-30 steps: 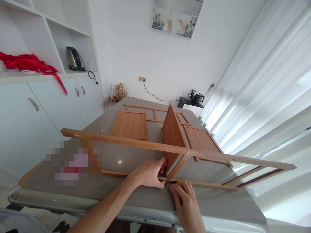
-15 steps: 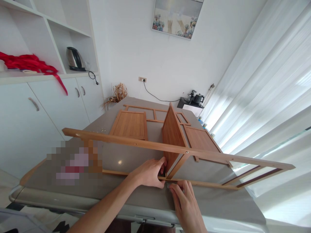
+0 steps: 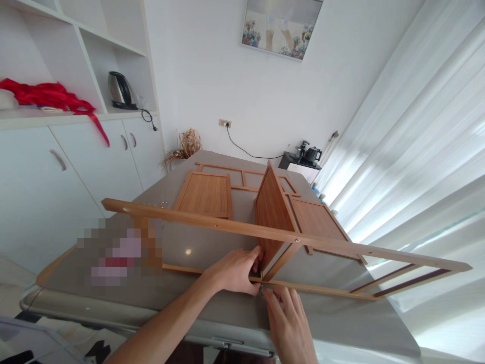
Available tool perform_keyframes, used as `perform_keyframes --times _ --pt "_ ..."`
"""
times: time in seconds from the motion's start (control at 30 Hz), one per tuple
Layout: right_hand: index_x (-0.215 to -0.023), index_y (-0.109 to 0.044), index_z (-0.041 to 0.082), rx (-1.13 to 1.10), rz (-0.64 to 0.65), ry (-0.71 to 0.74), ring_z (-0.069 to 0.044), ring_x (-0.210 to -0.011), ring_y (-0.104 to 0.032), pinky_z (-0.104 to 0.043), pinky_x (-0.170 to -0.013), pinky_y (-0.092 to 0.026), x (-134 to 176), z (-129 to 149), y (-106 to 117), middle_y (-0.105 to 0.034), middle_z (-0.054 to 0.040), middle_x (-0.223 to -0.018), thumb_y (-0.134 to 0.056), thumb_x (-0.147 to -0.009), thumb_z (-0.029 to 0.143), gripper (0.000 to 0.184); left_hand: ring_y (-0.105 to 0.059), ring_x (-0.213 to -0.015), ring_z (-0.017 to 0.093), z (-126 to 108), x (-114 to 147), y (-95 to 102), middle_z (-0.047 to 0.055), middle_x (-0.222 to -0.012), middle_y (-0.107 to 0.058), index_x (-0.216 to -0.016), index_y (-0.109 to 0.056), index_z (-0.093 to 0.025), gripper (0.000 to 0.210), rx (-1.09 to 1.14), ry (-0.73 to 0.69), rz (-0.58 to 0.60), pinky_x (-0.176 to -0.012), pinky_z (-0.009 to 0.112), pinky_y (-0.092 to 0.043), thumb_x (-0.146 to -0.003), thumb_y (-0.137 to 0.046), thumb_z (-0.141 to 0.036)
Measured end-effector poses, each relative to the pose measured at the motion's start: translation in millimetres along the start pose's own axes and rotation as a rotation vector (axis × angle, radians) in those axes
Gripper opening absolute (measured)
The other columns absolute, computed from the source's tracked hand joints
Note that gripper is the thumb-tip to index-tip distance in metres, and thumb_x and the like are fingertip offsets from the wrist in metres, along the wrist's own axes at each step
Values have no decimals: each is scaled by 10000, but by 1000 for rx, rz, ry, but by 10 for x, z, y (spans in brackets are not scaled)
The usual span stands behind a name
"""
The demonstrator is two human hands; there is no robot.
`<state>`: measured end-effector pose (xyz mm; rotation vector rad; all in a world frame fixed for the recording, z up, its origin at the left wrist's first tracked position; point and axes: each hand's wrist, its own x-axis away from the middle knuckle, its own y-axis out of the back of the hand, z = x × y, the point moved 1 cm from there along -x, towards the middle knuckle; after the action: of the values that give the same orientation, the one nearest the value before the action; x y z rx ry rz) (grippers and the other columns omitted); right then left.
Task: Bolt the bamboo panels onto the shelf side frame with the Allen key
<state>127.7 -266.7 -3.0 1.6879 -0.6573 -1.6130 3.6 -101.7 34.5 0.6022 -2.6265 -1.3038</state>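
Note:
A long wooden side frame (image 3: 242, 228) stands on edge on the table, with an upright slatted wooden panel (image 3: 275, 202) meeting it crosswise. My left hand (image 3: 237, 270) is closed around the frame's lower rail (image 3: 314, 288) at the panel's bottom corner, thumb in front and fingers behind. Just right of it, my right hand (image 3: 290, 313) pinches close to a small metal piece (image 3: 261, 289) that sticks out toward me from the rail. Its exact kind is too small to make out. A screw head (image 3: 297, 240) shows in the upper rail.
Behind the frame lie a flat wooden panel (image 3: 204, 194), another panel (image 3: 322, 217) and a thin open frame (image 3: 242, 177). Small clear bits (image 3: 164, 205) rest at the left, near a blurred patch. The grey table's (image 3: 359, 328) front edge is close to me.
The view has shifted slightly, so everything sits a little differently in it. Both hands stay at the same joint; the right fingers have moved only slightly around the metal piece.

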Motion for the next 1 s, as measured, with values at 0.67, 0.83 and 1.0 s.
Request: perform_keyframes --times 0.67,0.83,1.0 --pt "-1069 -632 173 62 -6 30 -231 -895 -532 -367 -770 -437 -31 53 -10 -605 -87 -983 -313 -1030 104 328 -656 -785 226 19 -7 -14 -8 -889 -686 -965 -429 -252 443 0 -18 -16 -660 286 -428 -649 -715 -371" --pt "-1073 -640 160 76 -14 60 -220 -884 -552 -360 -777 -461 -44 60 -7 -612 -86 -970 -268 -1043 117 376 -658 -781 226 21 -1 -9 -13 -886 -691 -963 -428 -252 449 3 -21 -21 -654 284 -424 -646 -723 -370" --pt "-1101 -643 177 25 -15 74 -201 -921 -589 -321 -819 -497 10 -11 -6 -629 -71 -997 -308 -1048 129 342 -658 -786 225 26 -5 -21 -15 -893 -690 -961 -421 -254 462 -3 -17 -22 -663 286 -430 -637 -731 -367"
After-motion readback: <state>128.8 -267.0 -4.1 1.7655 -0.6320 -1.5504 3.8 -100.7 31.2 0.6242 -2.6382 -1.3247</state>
